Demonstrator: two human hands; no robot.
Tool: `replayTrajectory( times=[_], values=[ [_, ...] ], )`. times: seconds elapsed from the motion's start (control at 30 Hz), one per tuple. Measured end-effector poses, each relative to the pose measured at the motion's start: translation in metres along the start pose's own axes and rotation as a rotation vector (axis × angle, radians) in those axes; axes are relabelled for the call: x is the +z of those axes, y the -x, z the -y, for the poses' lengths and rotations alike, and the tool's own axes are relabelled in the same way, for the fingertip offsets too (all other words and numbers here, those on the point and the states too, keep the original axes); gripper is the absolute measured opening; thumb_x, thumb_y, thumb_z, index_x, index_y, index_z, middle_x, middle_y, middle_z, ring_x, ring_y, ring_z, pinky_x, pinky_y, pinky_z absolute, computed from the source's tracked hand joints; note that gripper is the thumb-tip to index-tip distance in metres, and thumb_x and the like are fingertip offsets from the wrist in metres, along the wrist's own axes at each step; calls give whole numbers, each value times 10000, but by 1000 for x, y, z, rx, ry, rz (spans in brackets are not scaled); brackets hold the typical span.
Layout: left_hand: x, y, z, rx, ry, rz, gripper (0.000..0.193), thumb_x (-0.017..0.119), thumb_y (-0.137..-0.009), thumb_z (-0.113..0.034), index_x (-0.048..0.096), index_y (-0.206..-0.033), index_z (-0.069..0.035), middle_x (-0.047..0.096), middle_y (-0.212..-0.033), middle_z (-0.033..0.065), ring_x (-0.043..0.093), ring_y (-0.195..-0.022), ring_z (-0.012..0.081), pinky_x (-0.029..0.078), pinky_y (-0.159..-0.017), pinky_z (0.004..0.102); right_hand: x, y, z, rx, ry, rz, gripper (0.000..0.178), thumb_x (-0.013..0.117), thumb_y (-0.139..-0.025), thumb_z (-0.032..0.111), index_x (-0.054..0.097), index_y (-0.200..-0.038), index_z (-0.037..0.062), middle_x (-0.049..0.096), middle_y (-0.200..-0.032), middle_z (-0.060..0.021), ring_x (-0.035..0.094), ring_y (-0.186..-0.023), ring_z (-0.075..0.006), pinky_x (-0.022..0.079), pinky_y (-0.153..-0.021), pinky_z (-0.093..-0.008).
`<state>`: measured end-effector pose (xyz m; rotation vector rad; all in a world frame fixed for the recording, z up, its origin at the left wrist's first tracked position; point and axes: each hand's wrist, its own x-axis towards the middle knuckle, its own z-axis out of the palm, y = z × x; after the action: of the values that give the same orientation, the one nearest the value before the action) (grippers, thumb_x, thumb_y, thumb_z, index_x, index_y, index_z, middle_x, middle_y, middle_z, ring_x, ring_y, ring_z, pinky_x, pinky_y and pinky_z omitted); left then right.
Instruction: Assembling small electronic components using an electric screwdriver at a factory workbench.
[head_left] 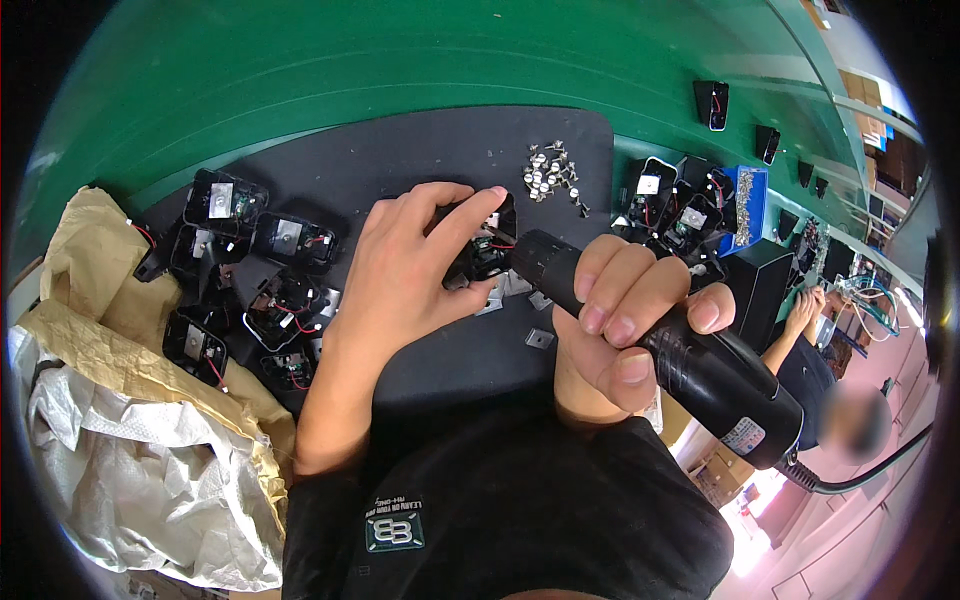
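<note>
My left hand (405,265) grips a small black plastic housing (506,222) on the dark mat, its fingers over the far rim and its thumb on the near side. Red wires and a metal part show inside the housing. My right hand (640,310) is wrapped around a black corded electric screwdriver (735,385), tilted with its nose toward the housing. The nose is close beside the housing's right side; whether they touch, I cannot tell. Several loose screws (548,175) lie beyond on the mat. Near the screwdriver's nose lies a small square metal plate (539,339).
Several black housings with wires (292,240) are heaped at the left, beside a brown paper sack with a white lining (150,470). More housings (690,218) stand at the right by a blue bin (762,205) of screws. A green surface (400,60) runs behind; a co-worker's hand (803,312) shows far right.
</note>
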<state>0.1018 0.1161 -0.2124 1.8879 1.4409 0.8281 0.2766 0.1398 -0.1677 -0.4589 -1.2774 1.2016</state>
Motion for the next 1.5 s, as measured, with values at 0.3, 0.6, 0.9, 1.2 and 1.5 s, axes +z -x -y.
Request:
replayTrajectory(
  times=[0.3, 0.6, 0.9, 1.2, 1.5],
  values=[
    [4, 1, 4, 27, -1, -41, 750, 810, -529, -159, 586, -1243, -116, 612, -1126, 67, 604, -988, 247, 439, -780, 345, -5, -6, -8, -59, -83, 42, 419, 643, -798, -7, 405, -1114, 131, 556, -795, -52, 562, -668, -193, 457, -635, -353],
    [4, 0, 5, 27, -14, -28, 745, 806, -527, -160, 592, -1239, -113, 616, -1128, 65, 608, -972, 239, 440, -770, 346, -9, -10, -16, -69, -59, 171, 422, 630, -742, -62, 407, -1048, 124, 544, -753, -35, 558, -593, -183, 475, -580, -347],
    [4, 0, -2, 10, -35, -54, 745, 820, -552, -173, 573, -1255, -156, 590, -1070, 45, 582, -894, 255, 444, -757, 364, -5, -6, -18, -73, -97, 93, 484, 630, -762, -48, 409, -1157, 126, 549, -761, -40, 553, -627, -184, 460, -599, -329],
    [-6, 15, -27, 91, -131, -162, 735, 803, -567, -199, 544, -1243, -71, 582, -1102, 86, 567, -973, 279, 426, -793, 384, -20, 9, 50, -145, -172, 41, 494, 687, -818, 182, 455, -1253, 145, 512, -771, 27, 485, -653, -88, 363, -654, -259],
    [-124, 78, -43, -191, -711, -703, 702, 767, -606, -169, 536, -1246, 3, 601, -1145, 156, 558, -1035, 319, 424, -927, 397, -37, 45, 45, -35, -186, -137, 507, 707, -784, 180, 407, -1186, 109, 511, -711, 4, 502, -583, -132, 396, -587, -287]
  ],
)
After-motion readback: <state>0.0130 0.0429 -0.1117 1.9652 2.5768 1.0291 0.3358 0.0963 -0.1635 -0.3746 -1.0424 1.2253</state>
